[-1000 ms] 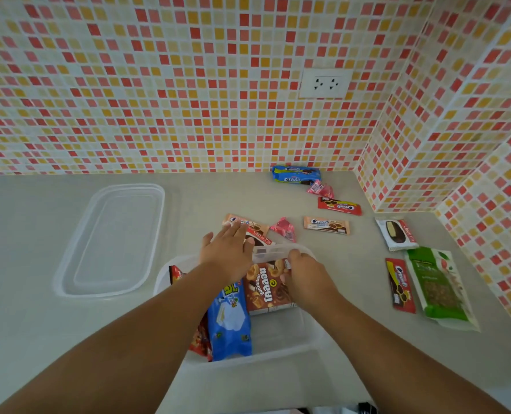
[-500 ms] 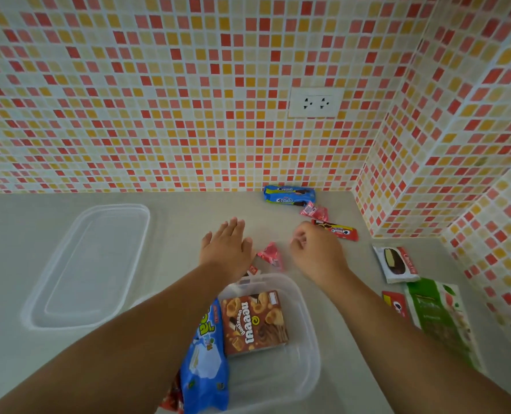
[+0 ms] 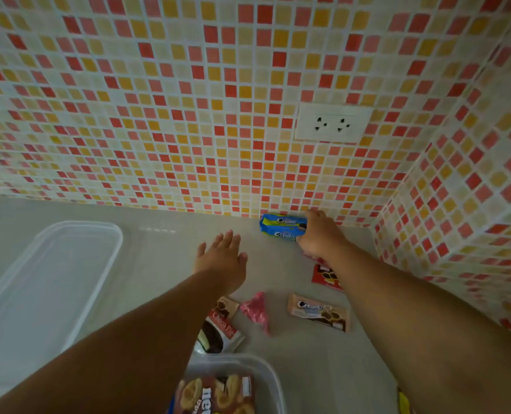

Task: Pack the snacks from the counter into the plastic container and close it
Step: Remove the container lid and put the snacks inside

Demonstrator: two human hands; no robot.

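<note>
Right hand (image 3: 318,234), at upper centre-right by the tiled wall, has fingers curled round the blue Cream-O pack (image 3: 281,227): lift clear, carry to the plastic container (image 3: 266,375) at bottom centre; left hand (image 3: 223,259) hovers flat, empty.

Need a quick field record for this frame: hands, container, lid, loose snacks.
left hand: open, hovers over the grey counter
right hand: grips the blue cookie pack by the tiled wall
clear plastic container: open, brown cookie box inside
clear lid: lies apart, to the left
loose snacks: pink wrapped candy, beige cream-biscuit pack, choco pie packet
</note>
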